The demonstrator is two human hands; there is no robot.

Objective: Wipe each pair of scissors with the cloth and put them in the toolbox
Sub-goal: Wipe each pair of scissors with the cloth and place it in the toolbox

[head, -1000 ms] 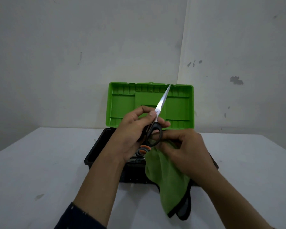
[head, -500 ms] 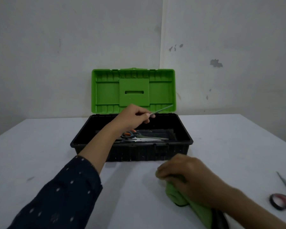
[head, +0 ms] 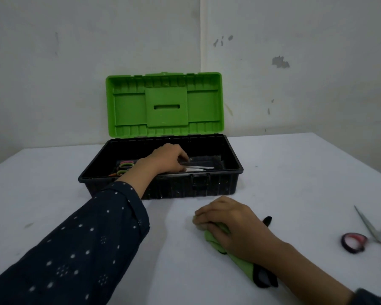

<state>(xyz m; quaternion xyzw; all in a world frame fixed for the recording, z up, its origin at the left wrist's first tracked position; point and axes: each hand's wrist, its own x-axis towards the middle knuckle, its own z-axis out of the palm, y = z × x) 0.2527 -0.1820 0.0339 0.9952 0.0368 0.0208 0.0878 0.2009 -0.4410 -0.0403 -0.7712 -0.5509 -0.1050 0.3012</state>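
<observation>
The black toolbox (head: 233, 157) stands open on the table with its green lid (head: 128, 106) upright. My left hand (head: 166, 158) is down inside it, fingers closed on the black-handled scissors (head: 198, 169), whose blades lie near the box floor pointing right. Other scissors with green and pink handles (head: 125, 165) lie in the left of the box. My right hand (head: 231, 225) rests on the green cloth (head: 242, 264), pressing it against the table in front of the box. One more pair of scissors with a red-and-black handle (head: 370, 235) lies on the table at the far right, partly cut off.
The white table (head: 53, 194) meets grey walls behind the box. The toolbox sits near the back middle, its latch facing me.
My left hand has lowered the black-handled scissors from above the box down into it. My right hand has set the cloth down on the table.
</observation>
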